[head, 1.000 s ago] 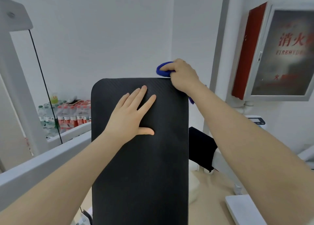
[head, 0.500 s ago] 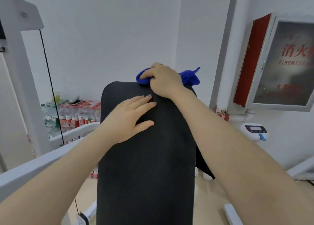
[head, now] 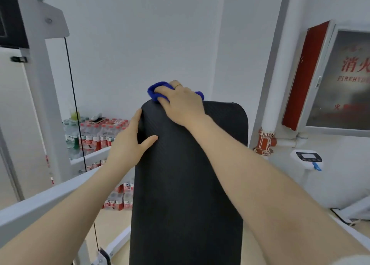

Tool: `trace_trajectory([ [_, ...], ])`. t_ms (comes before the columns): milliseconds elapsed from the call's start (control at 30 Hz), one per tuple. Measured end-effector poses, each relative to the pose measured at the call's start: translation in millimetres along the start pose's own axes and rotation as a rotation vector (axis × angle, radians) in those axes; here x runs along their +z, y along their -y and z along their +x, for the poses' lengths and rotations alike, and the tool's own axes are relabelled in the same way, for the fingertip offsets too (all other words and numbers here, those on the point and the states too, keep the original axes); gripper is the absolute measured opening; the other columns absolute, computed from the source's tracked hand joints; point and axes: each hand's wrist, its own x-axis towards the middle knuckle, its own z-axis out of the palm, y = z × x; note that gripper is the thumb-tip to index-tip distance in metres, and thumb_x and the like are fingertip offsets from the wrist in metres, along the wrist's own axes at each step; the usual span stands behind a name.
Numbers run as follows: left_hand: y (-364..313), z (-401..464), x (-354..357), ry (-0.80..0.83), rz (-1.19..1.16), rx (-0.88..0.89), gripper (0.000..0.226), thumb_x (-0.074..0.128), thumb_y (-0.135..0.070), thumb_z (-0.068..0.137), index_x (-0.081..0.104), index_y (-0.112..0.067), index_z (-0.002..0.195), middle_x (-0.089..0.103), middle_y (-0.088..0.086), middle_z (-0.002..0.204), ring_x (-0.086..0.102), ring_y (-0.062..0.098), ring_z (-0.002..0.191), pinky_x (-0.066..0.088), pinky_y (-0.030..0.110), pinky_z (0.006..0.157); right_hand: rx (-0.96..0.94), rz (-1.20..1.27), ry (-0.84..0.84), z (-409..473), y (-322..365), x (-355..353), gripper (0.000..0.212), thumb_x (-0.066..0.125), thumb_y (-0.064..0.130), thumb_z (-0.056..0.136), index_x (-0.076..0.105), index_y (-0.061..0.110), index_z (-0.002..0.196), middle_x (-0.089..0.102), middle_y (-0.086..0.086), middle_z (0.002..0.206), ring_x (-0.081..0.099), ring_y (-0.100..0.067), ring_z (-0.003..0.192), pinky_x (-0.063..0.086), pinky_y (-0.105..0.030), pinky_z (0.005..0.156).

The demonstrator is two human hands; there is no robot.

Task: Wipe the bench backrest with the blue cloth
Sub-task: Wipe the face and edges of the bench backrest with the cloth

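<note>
The black padded bench backrest (head: 190,184) stands upright in the middle of the view. My right hand (head: 183,106) presses the bunched blue cloth (head: 155,89) against the backrest's top left corner, and most of the cloth is hidden under the hand and behind the top edge. My left hand (head: 128,144) grips the backrest's left edge just below that corner, thumb on the front face and fingers wrapped round the side.
A grey machine frame (head: 40,202) with a black cable (head: 78,124) stands at the left. Stacked packs of water bottles (head: 96,136) sit behind it. A white pipe (head: 274,84), a red fire hydrant cabinet (head: 328,78) and a small white device (head: 308,158) are at the right.
My right hand has swept the cloth along the top edge from the right corner to the left corner. My left hand slid from the front face to the left edge.
</note>
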Motion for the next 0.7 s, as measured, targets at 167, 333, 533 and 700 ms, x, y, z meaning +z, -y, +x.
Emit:
trace_trajectory([
  [167, 15.1, 3.3, -7.5, 0.080, -0.135, -0.027, 0.065, 0.060, -0.032, 0.086, 0.030, -0.023, 0.143, 0.047, 0.000, 0.141, 0.050, 0.023, 0.123, 0.043, 0.042, 0.101, -0.027, -0.038, 0.016, -9.5, -33.3, -17.5, 0.035, 0.036, 0.046, 0.097, 0.047, 0.037, 0.129, 0.045, 0.003, 0.129, 0.055, -0.022, 0.102, 0.039, -0.029, 0.072],
  [333, 17.7, 5.9, -6.5, 0.035, -0.149, -0.011, 0.062, 0.061, -0.032, 0.085, 0.035, -0.024, 0.141, 0.050, -0.001, 0.138, 0.056, 0.023, 0.116, 0.044, 0.040, 0.098, 0.121, -0.107, -0.071, -12.9, -40.5, -13.2, 0.033, 0.034, 0.041, 0.099, 0.053, 0.030, 0.123, 0.048, -0.003, 0.119, 0.056, -0.025, 0.091, 0.041, -0.031, 0.069],
  [533, 17.7, 4.6, 0.5, -0.005, -0.142, -0.044, 0.064, 0.060, -0.034, 0.085, 0.031, -0.025, 0.142, 0.047, 0.001, 0.140, 0.054, 0.024, 0.117, 0.045, 0.040, 0.094, -0.008, -0.056, -0.050, 8.3, 14.4, 9.6, 0.033, 0.037, 0.039, 0.098, 0.052, 0.031, 0.126, 0.046, -0.003, 0.126, 0.056, -0.023, 0.098, 0.047, -0.033, 0.071],
  [700, 20.7, 6.7, -2.3, 0.009, -0.156, -0.006, 0.064, 0.061, -0.033, 0.085, 0.032, -0.024, 0.142, 0.048, 0.001, 0.140, 0.053, 0.022, 0.120, 0.042, 0.039, 0.098, 0.075, -0.033, -0.016, -10.7, -31.4, -12.9, 0.042, 0.039, 0.047, 0.095, 0.041, 0.033, 0.135, 0.045, -0.004, 0.126, 0.054, -0.027, 0.102, 0.043, -0.034, 0.079],
])
